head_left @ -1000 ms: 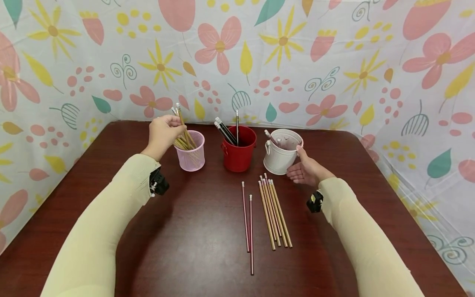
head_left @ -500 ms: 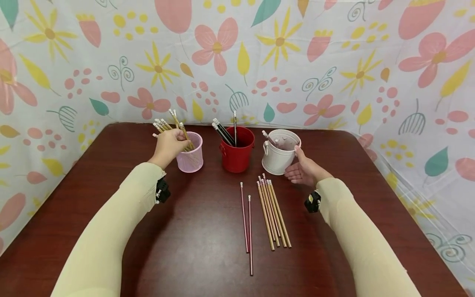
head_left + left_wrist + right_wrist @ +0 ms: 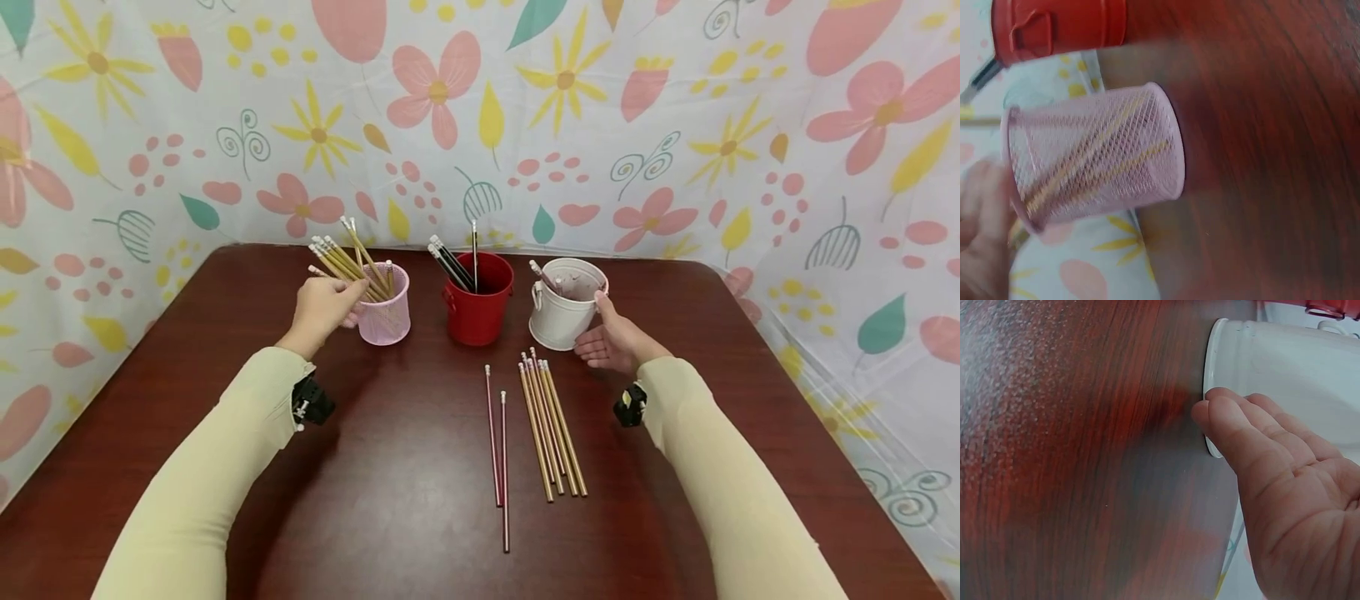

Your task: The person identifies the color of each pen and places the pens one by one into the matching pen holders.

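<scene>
My left hand [image 3: 321, 310] is beside the rim of a pink mesh pencil cup [image 3: 385, 321], its thumb towards the rim. Several gold pencils [image 3: 341, 260] with white erasers lean in that cup, and the hand does not hold them. In the left wrist view the mesh cup [image 3: 1097, 156] shows pencils through its wall, and the left hand [image 3: 984, 231] is blurred at its rim. My right hand [image 3: 618, 337] touches a white bucket [image 3: 561, 321] with the thumb at its rim and the fingers straight along its side. In the right wrist view, straight fingers lie against the bucket [image 3: 1291, 369].
Between them stands a red bucket [image 3: 477, 321] with several black pencils [image 3: 452, 265]. Two dark red pencils [image 3: 505, 475] and a row of several gold and pinkish pencils [image 3: 553, 429] lie on the brown table [image 3: 390, 483]. A flowered cloth [image 3: 480, 108] hangs behind.
The left hand first held gold pencils above the pink cup, lowered with them, then let go and drew back to the left. The right hand has stayed at the white bucket.
</scene>
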A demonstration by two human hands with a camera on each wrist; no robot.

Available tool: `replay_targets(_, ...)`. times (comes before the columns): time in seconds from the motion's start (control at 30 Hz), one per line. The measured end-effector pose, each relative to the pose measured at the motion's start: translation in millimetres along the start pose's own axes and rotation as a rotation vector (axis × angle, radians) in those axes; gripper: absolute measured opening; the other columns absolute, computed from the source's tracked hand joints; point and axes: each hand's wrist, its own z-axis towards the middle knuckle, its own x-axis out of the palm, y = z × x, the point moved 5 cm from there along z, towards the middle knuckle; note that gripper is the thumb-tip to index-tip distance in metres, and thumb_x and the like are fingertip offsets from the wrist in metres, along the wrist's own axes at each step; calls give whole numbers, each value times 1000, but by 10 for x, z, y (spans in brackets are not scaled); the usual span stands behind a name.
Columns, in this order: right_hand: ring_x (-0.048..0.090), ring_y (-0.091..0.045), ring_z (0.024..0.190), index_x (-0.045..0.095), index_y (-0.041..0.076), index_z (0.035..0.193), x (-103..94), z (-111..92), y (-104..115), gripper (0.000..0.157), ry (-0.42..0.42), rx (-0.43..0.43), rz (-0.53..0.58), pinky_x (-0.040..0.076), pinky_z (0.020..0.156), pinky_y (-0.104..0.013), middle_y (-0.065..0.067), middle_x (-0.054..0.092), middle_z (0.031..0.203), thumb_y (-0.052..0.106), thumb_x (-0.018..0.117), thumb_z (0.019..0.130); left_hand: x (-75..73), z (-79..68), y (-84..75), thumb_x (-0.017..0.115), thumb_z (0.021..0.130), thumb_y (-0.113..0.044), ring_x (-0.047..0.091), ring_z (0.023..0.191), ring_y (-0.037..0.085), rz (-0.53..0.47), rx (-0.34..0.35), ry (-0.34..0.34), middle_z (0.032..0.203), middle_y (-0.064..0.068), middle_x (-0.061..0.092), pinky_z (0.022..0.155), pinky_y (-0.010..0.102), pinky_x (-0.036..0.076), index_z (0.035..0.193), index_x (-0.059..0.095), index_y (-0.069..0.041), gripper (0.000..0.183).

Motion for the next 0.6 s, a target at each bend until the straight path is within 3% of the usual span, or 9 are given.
replay_targets(0.13, 47, -34, 115, 25, -23, 136, -23, 4, 5, 108, -27, -5, -12, 43, 96, -37, -38, 31, 141, 72, 2, 89, 101, 14, 254, 44, 98, -35, 63, 55, 11, -189, -293, 280, 73, 10, 66, 59, 26, 57, 116, 51, 21, 58)
replay_targets(0.2, 49, -34, 114, 28, -23, 135, -23, 15, -3, 108, -52, -13, -16, 44, 94, -37, -38, 33, 139, 71, 3, 89, 135, 15, 347, 39, 100, -38, 63, 59, 11, -218, -362, 355, 74, 6, 65, 61, 25, 56, 120, 47, 19, 62)
replay_targets(0.3, 49, -37, 115, 32, -23, 133, 4, 27, -21, 106, -87, -30, -30, 44, 96, -39, -39, 36, 138, 69, 3, 91, 168, 29, 446, 36, 100, -41, 63, 60, 11, -254, -405, 373, 72, 4, 64, 61, 24, 55, 116, 49, 17, 61)
replay_targets(0.47, 43, -43, 126, 34, -21, 134, 22, -57, -29, 97, -114, -56, -135, 38, 104, -49, -37, 39, 137, 62, 4, 96, 195, 21, 493, 38, 101, -42, 64, 63, 10, -289, -398, 378, 71, 2, 64, 64, 24, 55, 111, 52, 14, 59)
replay_targets(0.6, 50, -44, 120, 43, -18, 131, -18, -209, 6, 76, -151, -87, -305, 44, 97, -51, -35, 50, 128, 49, 24, 102, 209, 40, 457, 41, 100, -45, 64, 65, 10, -324, -379, 363, 72, 2, 65, 67, 26, 56, 116, 50, 17, 65)
